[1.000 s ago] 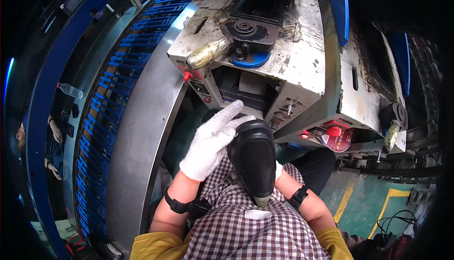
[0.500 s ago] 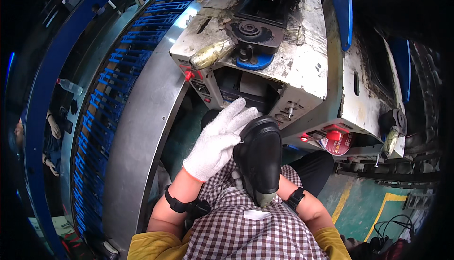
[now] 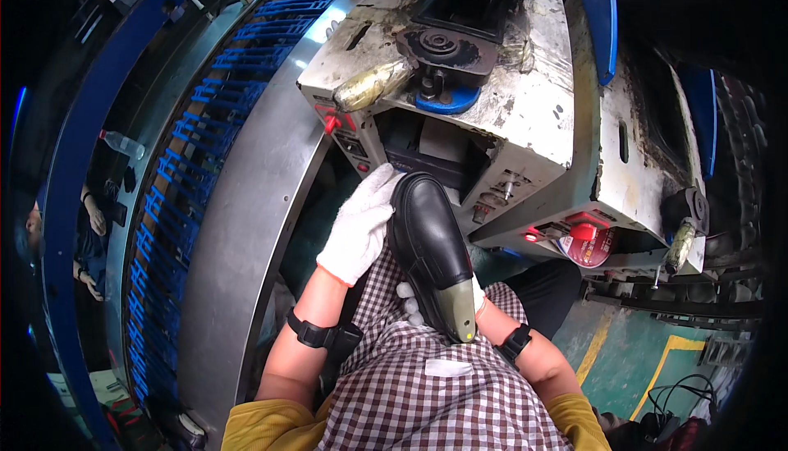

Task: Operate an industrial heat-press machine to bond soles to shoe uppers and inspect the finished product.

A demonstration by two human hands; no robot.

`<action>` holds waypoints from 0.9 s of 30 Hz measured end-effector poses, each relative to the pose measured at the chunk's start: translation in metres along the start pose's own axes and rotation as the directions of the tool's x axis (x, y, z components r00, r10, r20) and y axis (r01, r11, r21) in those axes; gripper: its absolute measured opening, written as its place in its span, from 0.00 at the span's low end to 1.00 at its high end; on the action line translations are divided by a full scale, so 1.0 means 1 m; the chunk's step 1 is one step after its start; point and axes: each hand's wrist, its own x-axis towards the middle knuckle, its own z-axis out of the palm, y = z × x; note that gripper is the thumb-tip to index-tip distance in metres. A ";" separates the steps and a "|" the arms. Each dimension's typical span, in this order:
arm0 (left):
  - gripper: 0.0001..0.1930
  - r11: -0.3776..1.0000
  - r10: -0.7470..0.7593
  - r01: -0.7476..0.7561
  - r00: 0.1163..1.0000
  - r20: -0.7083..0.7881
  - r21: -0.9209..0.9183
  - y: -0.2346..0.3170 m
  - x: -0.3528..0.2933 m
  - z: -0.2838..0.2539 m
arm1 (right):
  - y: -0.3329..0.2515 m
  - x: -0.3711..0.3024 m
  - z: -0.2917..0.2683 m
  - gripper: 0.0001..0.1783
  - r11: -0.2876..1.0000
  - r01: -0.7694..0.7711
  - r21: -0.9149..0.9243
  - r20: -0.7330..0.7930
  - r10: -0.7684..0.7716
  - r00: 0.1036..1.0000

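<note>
Head view: olive last [image 3: 457,307] partly inside black shoe [image 3: 428,229], right hand [image 3: 478,295] beneath.

Wide head-worn fisheye view, facing down, left hand [image 3: 359,228] near

Glossy black leather shoe [image 3: 431,233]; pale olive-green smooth last [image 3: 454,307] showing at the end nearest the apron, one small yellow dot on it. Left hand [image 3: 361,225]: white knit glove [image 3: 349,246], orange cuff edge. Right hand [image 3: 410,306]: white gloved fingers. Brown-and-white checked cloth apron [image 3: 443,410], white rectangular patch [image 3: 448,368]. Mustard-yellow fabric sleeves [image 3: 271,426], black wristbands [image 3: 309,333]. Boxy off-white metal machine [image 3: 517,143]: black-brown stains on top, dull gold wrapped handle [image 3: 371,86] and red knob [image 3: 332,123] at front left corner, blue rounded pad [image 3: 447,104] at front edge. Silver-grey metal counter [image 3: 246,205]; slim blue rods [image 3: 168,164] along its left edge. Green floor [image 3: 636,344], yellow stripes [image 3: 597,344].
</note>
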 end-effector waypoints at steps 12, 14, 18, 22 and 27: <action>0.38 0.998 0.045 -0.047 0.998 -0.052 -0.033 -0.012 0.005 -0.026 | -0.006 -0.002 -0.010 0.44 0.998 -0.015 0.065 -0.082 0.021 0.996; 0.37 0.999 0.038 -0.040 0.997 -0.062 -0.035 -0.012 0.005 -0.026 | -0.005 -0.002 -0.009 0.44 0.998 -0.016 0.066 -0.075 0.021 0.997; 0.39 0.999 0.045 -0.047 0.997 -0.070 -0.028 -0.016 0.006 -0.032 | -0.004 -0.001 -0.006 0.44 0.999 -0.018 0.045 -0.044 0.020 0.999; 0.40 0.999 0.041 -0.041 0.996 -0.075 0.007 -0.017 0.005 -0.035 | -0.001 -0.001 -0.005 0.45 0.996 -0.012 0.086 -0.024 0.014 1.000; 0.40 1.000 0.022 -0.022 0.995 -0.097 0.001 -0.020 0.005 -0.042 | -0.002 0.000 -0.005 0.46 0.996 -0.021 0.085 -0.026 0.023 0.999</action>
